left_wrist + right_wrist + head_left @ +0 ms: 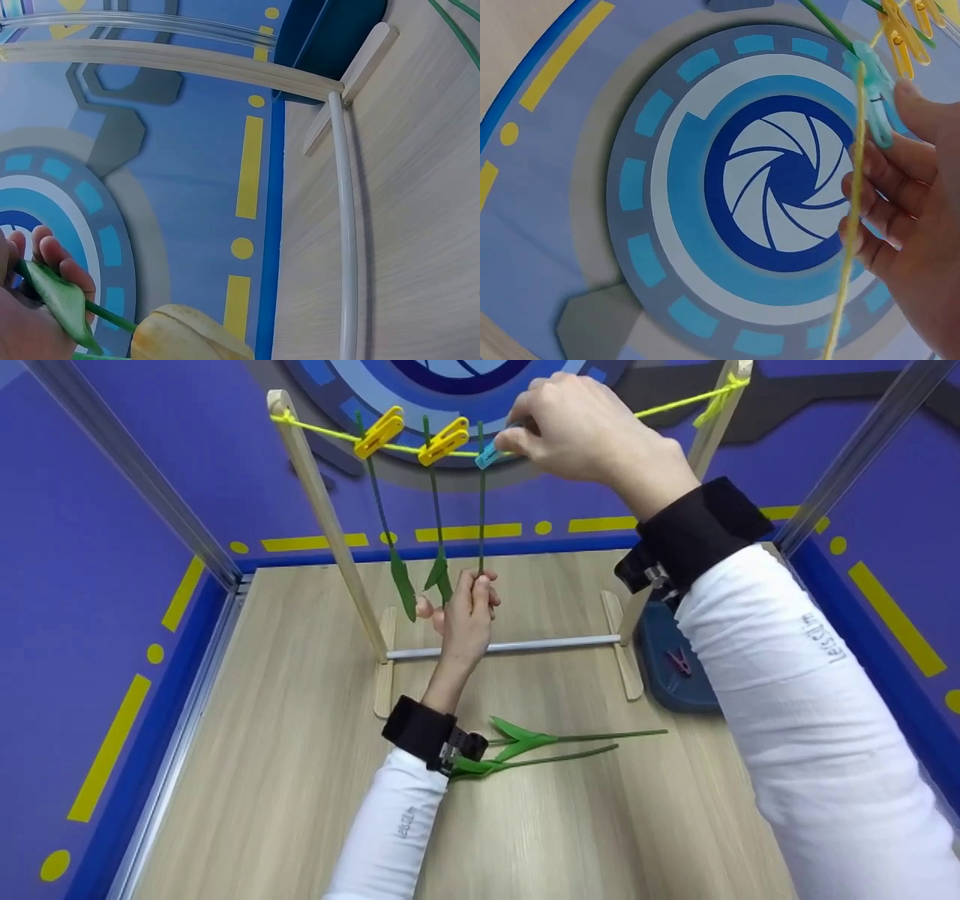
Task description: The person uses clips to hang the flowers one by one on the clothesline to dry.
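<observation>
My right hand (577,431) pinches a blue clothespin (489,454) at the yellow string, where its nose overlaps a green stem. The right wrist view shows thumb and forefinger on either side of the clothespin (874,97). Lower down, my left hand (469,619) grips that artificial tulip (481,521) low on its stem. In the left wrist view a leaf (64,304) lies across the left hand, with a pale yellow blossom (184,334) beside it. To the left, two yellow clothespins (379,433) hold two more stems on the string, leaves downward.
The yellow string (679,403) spans two wooden posts (322,510) joined by a white bar (555,644). Two tulips (577,736) lie on the table (600,825) by my left forearm. A dark blue tray (671,701) with a pink clothespin (679,661) stands at right.
</observation>
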{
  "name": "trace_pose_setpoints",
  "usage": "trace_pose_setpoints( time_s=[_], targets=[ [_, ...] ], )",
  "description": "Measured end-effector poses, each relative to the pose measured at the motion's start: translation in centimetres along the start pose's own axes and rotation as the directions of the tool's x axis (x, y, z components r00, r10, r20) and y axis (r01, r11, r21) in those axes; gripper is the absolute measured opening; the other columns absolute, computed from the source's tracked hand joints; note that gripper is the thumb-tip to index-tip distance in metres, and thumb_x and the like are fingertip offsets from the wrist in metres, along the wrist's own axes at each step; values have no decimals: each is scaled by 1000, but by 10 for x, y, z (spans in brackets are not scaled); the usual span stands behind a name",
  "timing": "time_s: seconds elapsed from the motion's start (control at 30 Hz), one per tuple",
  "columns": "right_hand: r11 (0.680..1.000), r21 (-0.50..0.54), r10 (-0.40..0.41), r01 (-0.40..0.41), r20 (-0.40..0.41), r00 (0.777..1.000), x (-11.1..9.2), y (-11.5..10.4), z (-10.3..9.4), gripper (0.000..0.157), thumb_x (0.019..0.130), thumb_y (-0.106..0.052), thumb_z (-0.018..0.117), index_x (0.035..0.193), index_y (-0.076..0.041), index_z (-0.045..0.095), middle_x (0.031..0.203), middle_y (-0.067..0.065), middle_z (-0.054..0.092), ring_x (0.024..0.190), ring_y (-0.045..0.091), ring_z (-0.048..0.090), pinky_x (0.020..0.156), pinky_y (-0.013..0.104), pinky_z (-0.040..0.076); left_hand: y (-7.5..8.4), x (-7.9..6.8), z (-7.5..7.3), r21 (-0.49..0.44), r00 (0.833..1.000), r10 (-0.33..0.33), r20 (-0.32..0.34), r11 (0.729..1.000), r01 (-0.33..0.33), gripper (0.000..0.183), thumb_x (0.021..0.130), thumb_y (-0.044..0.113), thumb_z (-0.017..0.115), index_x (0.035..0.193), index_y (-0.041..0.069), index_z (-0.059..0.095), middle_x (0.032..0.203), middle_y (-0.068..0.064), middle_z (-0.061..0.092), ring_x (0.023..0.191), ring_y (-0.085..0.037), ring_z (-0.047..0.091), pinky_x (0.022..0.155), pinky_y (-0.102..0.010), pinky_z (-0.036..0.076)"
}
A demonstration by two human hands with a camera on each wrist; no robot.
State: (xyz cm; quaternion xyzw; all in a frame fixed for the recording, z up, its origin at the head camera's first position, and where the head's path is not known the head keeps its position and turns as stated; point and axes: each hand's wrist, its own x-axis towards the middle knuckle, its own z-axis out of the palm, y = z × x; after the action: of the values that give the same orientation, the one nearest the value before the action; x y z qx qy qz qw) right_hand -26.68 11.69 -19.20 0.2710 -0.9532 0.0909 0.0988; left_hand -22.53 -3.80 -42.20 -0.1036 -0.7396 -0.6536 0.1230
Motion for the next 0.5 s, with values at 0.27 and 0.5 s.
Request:
trace_pose_setpoints(
  time_s=[0.27,0.5],
  targets=[
    [992,120,-17,34,-136,991,-5,5,17,52,103,-41,49,142,-6,53,122,17,61,106,31,57,90,40,46,1,-2,-1,-20,1000,-3,-2,1000,3,28,108,21,39,119,3,58,85,-8,54,73,-15,52,67,-22,45],
    [953,139,-152,268,-546,824,-14,17,42,41,103,-31,54,128,-1,65,119,19,65,111,31,62,97,40,49,1,-3,-5,45,1000,10,15,999,-10,30,108,22,40,122,4,59,97,-15,64,92,-25,67,88,-29,56]
  ],
)
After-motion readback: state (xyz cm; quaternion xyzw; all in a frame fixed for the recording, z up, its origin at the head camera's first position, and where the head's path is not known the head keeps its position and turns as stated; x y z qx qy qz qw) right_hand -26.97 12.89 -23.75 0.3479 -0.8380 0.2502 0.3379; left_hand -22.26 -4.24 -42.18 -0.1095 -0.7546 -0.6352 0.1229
